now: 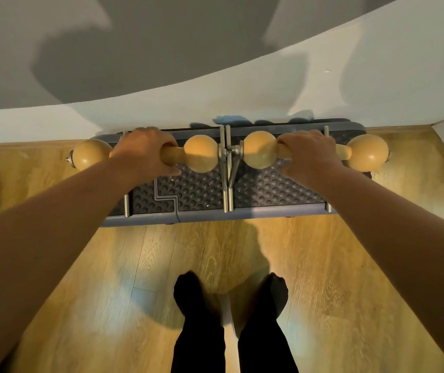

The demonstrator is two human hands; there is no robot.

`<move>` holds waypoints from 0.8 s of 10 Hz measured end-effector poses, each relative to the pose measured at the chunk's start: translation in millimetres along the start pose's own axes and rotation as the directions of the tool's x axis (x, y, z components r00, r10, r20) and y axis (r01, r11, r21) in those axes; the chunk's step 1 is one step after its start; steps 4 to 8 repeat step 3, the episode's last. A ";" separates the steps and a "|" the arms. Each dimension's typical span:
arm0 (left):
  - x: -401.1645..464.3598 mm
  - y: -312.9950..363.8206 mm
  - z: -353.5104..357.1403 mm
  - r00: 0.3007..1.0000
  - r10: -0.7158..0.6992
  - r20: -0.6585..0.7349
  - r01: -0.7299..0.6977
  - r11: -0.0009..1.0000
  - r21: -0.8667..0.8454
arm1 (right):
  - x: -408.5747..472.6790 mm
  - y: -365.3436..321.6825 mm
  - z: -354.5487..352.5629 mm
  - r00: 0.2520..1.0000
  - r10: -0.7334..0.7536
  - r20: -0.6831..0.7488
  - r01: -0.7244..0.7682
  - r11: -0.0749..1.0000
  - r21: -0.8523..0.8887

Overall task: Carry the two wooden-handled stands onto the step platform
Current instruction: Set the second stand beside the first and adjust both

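Both stands (pixel 207 154) look set on the platform (pixel 196 189); left hand (pixel 145 149) and right hand (pixel 309 149) grip the handles, letting go probably next.

The two stands have honey-tan wooden handles, the left (pixel 200 153) and the right (pixel 260 153) alike, with rounded knobs of the same warm wood and pale silver metal legs (pixel 227 181). The platform (pixel 199 189) is dark grey with a pattern of round dimples and a lighter blue-grey rim. The floor (pixel 323 265) is yellow-brown planks with wood grain. The wall (pixel 323 76) is white, crossed by grey shadows. The socks (pixel 191 292) and trouser legs are black.
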State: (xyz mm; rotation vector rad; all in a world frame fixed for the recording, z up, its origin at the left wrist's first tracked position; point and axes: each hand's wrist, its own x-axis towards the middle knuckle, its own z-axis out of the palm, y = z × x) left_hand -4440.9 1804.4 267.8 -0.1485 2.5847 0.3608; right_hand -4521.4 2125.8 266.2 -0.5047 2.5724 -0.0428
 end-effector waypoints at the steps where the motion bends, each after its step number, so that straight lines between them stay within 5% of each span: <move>1: -12.8 1.5 -8.3 1.000 -0.008 -0.019 0.008 1.000 -0.002 | -9.8 -4.8 -4.1 0.999 -0.011 -0.037 0.012 0.999 0.031; 3: -47.4 14.4 -32.8 0.994 0.008 -0.112 -0.016 0.997 -0.076 | -44.5 -13.4 -29.3 0.988 -0.068 -0.140 0.082 0.992 0.097; 8: -47.4 14.4 -32.8 0.994 0.008 -0.112 -0.016 0.997 -0.076 | -44.5 -13.4 -29.3 0.988 -0.068 -0.140 0.082 0.992 0.097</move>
